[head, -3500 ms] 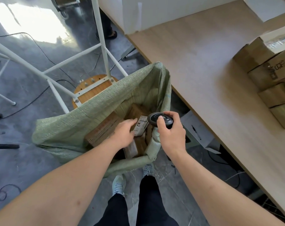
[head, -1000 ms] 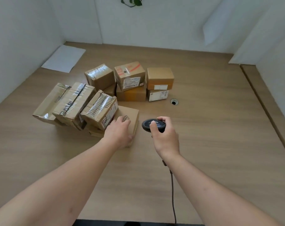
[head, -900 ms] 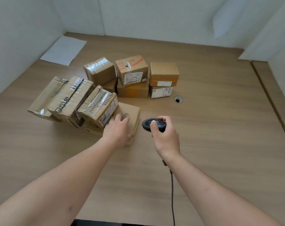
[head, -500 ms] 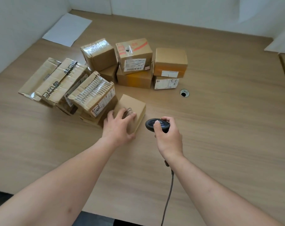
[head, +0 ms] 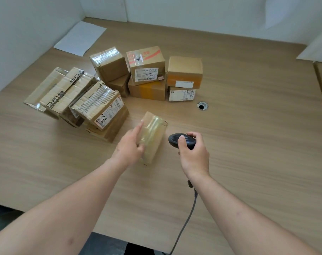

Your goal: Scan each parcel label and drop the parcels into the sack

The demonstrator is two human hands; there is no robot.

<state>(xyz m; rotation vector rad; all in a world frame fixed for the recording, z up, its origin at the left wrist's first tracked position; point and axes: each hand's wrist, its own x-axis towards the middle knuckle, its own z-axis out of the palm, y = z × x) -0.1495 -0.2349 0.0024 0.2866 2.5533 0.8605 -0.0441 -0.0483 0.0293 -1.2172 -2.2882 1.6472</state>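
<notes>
1 small brown cardboard parcel wrapped in clear tape (head: 152,137) sits tilted in your left hand (head: 129,148), just in front of the leaning pile of brown cartons (head: 79,100) on the light wooden desk (head: 248,144). Your left grip looks loose: the thumb and lower fingers curl round the near side of the parcel while the forefinger lies straight along its top. No label shows on the faces you can see, so you will likely have to turn it, and glossy tape under a light hold could let it slip back onto the desk. Your right hand (head: 192,153), just right of the parcel, is wrapped firmly round the black handheld scanner (head: 181,140). Its grey cable (head: 186,223) trails off the near edge and could snag. Glare off the tape may spoil the read. The sack is out of view.
</notes>
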